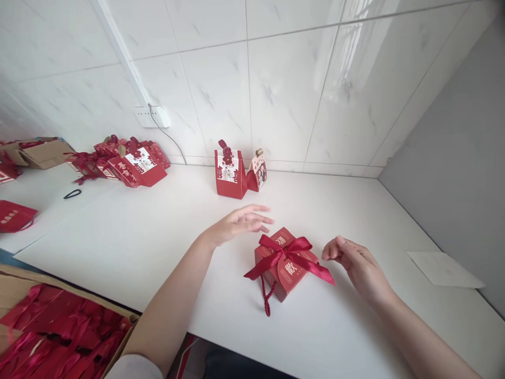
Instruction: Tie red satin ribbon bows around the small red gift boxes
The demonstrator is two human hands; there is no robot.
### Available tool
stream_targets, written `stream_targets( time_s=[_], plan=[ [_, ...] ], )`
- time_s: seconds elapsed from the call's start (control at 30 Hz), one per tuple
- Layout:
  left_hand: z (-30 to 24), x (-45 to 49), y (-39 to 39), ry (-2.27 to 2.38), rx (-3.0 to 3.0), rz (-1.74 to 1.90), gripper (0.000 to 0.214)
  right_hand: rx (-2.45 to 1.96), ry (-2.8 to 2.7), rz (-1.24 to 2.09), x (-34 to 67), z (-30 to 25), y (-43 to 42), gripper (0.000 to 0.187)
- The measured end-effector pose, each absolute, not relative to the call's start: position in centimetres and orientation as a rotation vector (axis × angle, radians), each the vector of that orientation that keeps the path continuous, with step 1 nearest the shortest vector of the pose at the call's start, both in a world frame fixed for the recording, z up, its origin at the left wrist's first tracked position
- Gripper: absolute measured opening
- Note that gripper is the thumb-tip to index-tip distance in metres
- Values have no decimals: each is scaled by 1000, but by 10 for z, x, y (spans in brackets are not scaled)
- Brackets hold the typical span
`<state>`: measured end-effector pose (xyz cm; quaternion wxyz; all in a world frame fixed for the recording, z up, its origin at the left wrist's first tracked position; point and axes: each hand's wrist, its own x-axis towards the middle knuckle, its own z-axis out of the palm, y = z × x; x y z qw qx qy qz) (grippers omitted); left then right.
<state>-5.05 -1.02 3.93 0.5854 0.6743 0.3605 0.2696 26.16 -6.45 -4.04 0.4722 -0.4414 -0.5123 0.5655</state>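
Observation:
A small red gift box (284, 261) tied with a red ribbon bow and a cord handle sits on the white table (158, 247), between my hands. My left hand (240, 222) hovers just behind and left of the box, fingers stretched out, holding nothing. Just right of the bow, my right hand (357, 263) has its fingers loosely curled and apart, empty, not touching the ribbon.
Two finished red gift boxes (231, 171) stand by the tiled wall. A pile of red boxes (130, 160) lies at the back left. A cardboard carton of red ribbons (59, 331) sits at the lower left. A white paper (444, 268) lies at the right.

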Motion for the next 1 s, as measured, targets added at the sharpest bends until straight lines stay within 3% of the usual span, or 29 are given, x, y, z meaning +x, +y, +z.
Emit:
stream_targets(
  time_s=[0.13,0.27,0.47,0.63,0.73,0.93,1.0],
  plan=[
    [23,-78,12,1360,1520,971,68,-1122,-1229,1377,265,-43,-63,43],
    [-1,-105,30,1761,1653,558,66,-1127,-1233,1389,263,-45,-62,41],
    [6,-73,7,1659,1947,342,41,-1120,-1352,1369,255,-35,-63,41],
    [31,-26,-18,1339,2099,736,30,-1131,-1435,1217,250,-14,-64,31],
    [38,-18,-23,1118,2001,769,25,-1132,-1446,1172,247,1,-59,30],
    [39,-6,-36,1015,2015,634,22,-1033,-1903,1460,236,42,-25,44],
    [39,-1,-41,1042,2051,621,18,-1045,-2085,1400,233,54,-13,46]
  ],
)
